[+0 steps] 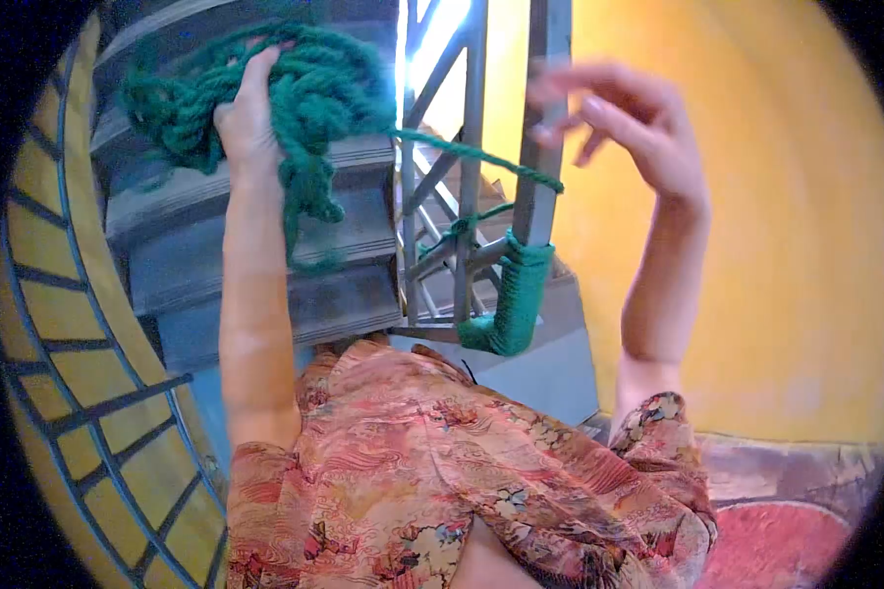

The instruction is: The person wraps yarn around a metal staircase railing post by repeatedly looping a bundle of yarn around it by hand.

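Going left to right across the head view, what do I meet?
Dark grid → green rope bundle, gripped by the left hand → upright metal post → right hand, mostly past the post though its fingers overlap it → plain yellow wall.

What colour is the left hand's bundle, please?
The bundle is dark green, clearest in the head view.

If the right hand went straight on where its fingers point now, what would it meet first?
Probably the metal post; the right hand points at it, but depth is unclear.
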Demonstrator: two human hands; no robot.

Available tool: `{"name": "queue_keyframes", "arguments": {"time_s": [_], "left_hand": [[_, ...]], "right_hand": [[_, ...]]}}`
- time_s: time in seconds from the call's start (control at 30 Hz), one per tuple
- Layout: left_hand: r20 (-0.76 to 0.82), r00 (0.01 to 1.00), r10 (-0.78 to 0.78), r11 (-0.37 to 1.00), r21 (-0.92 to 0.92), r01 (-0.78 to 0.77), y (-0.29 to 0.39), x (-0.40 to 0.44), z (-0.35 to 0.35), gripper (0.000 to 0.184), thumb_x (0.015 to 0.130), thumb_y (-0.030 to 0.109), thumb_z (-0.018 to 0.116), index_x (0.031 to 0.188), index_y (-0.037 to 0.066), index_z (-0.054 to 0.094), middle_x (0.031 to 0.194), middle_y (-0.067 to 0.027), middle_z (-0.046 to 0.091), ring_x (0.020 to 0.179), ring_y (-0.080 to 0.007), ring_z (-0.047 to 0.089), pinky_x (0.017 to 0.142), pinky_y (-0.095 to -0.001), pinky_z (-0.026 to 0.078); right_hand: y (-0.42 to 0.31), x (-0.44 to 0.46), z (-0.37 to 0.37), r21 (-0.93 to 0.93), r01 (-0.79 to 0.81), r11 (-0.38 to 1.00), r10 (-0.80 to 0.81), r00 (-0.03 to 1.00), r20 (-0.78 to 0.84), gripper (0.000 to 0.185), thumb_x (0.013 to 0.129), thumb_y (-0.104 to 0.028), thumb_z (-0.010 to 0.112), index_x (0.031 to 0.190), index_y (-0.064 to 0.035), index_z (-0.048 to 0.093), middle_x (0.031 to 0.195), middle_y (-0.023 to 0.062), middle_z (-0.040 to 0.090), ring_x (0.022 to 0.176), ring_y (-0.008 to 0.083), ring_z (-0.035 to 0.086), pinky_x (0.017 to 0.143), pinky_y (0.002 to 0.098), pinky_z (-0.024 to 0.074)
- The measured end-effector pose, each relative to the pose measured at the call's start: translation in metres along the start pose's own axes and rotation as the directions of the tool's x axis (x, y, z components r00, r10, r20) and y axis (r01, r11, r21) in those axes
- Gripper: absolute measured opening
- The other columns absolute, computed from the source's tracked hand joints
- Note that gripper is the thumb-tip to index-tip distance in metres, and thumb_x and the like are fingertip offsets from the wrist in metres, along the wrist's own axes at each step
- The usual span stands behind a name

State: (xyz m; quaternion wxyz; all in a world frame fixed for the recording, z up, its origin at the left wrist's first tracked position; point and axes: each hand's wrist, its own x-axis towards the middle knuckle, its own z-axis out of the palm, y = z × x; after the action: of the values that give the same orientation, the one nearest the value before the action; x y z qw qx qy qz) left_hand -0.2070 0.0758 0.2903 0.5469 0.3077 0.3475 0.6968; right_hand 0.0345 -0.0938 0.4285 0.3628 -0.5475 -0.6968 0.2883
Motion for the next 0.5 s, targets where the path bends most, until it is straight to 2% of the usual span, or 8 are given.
{"name": "queue_keyframes", "arguments": {"time_s": [0.1,0.2,0.23,0.27,0.4,0.43,0.47,0.5], "left_hand": [[-0.045,0.992,-0.116,0.993,0.006,0.116,-0.008,0.017,-0.053,0.030,0.077,0.018,0.069,0.096,-0.005,0.066,0.089,-0.0102,0.066,0.072,-0.0168,0.065,0.061,-0.0316,0.054],[-0.096,0.981,-0.171,0.985,-0.017,0.170,-0.010,0.014,-0.076,0.027,0.080,0.016,0.066,0.096,-0.004,0.066,0.089,-0.0100,0.067,0.071,-0.0172,0.065,0.060,-0.0314,0.054],[-0.122,0.981,-0.147,0.989,0.003,0.149,-0.008,0.015,-0.083,0.025,0.080,0.016,0.064,0.096,-0.004,0.067,0.089,-0.0099,0.067,0.070,-0.0174,0.066,0.059,-0.0313,0.054],[-0.135,0.967,-0.214,0.971,0.080,0.226,-0.010,0.019,-0.096,0.025,0.081,0.015,0.064,0.097,-0.004,0.066,0.091,-0.0101,0.067,0.072,-0.0171,0.065,0.060,-0.0305,0.053],[-0.144,0.967,-0.212,0.960,0.157,0.234,-0.024,-0.002,-0.111,0.023,0.081,0.015,0.064,0.096,-0.002,0.066,0.090,-0.0089,0.067,0.071,-0.0160,0.064,0.060,-0.0295,0.052],[-0.150,0.968,-0.202,0.958,0.175,0.227,-0.030,-0.008,-0.112,0.023,0.081,0.015,0.064,0.096,-0.002,0.066,0.090,-0.0089,0.067,0.071,-0.0160,0.064,0.060,-0.0295,0.052],[-0.153,0.963,-0.220,0.955,0.168,0.245,-0.031,-0.013,-0.112,0.022,0.081,0.013,0.064,0.097,-0.001,0.066,0.090,-0.0087,0.067,0.072,-0.0160,0.064,0.060,-0.0295,0.052],[-0.155,0.958,-0.240,0.950,0.163,0.265,-0.039,-0.019,-0.111,0.022,0.081,0.012,0.064,0.099,-0.001,0.065,0.090,-0.0084,0.067,0.073,-0.0160,0.064,0.061,-0.0294,0.052]], "right_hand": [[0.109,-0.039,-0.031,-0.003,-0.283,0.959,0.269,0.913,-0.307,0.025,0.091,-0.025,0.058,0.103,-0.0040,0.066,0.080,0.0063,0.067,0.069,0.0140,0.065,0.060,0.0252,0.0508],[0.191,-0.070,-0.013,-0.030,-0.418,0.908,0.409,0.899,-0.159,0.042,0.078,0.001,0.060,0.120,-0.0037,0.057,0.106,0.0094,0.064,0.097,0.0172,0.060,0.079,0.0304,0.0505],[0.224,-0.080,0.002,-0.035,-0.501,0.865,0.493,0.861,-0.122,0.044,0.078,-0.002,0.062,0.122,-0.0032,0.055,0.117,0.0107,0.060,0.109,0.0213,0.055,0.091,0.0350,0.0467],[0.234,-0.085,0.021,-0.035,-0.311,0.950,0.312,0.950,0.032,0.053,0.079,-0.005,0.063,0.130,-0.0052,0.049,0.127,0.0094,0.055,0.120,0.0232,0.048,0.099,0.0382,0.0414],[0.310,-0.085,0.098,0.370,-0.188,0.910,0.219,0.975,-0.045,0.061,0.081,-0.013,0.065,0.137,-0.0073,0.043,0.135,0.0092,0.050,0.122,0.0221,0.047,0.101,0.0375,0.0397],[0.310,-0.083,0.099,-0.068,0.008,0.998,-0.018,0.990,-0.140,0.066,0.082,-0.016,0.066,0.141,-0.0081,0.036,0.138,0.0091,0.046,0.118,0.0201,0.050,0.099,0.0355,0.0414],[0.304,-0.079,0.099,-0.505,0.176,0.845,-0.272,0.955,-0.122,0.072,0.083,-0.020,0.066,0.145,-0.0089,0.030,0.142,0.0090,0.042,0.114,0.0181,0.052,0.096,0.0335,0.0431],[0.302,-0.080,0.101,-0.494,0.178,0.851,-0.271,0.955,-0.124,0.072,0.083,-0.020,0.066,0.145,-0.0089,0.030,0.142,0.0090,0.042,0.114,0.0181,0.052,0.096,0.0335,0.0431]]}}
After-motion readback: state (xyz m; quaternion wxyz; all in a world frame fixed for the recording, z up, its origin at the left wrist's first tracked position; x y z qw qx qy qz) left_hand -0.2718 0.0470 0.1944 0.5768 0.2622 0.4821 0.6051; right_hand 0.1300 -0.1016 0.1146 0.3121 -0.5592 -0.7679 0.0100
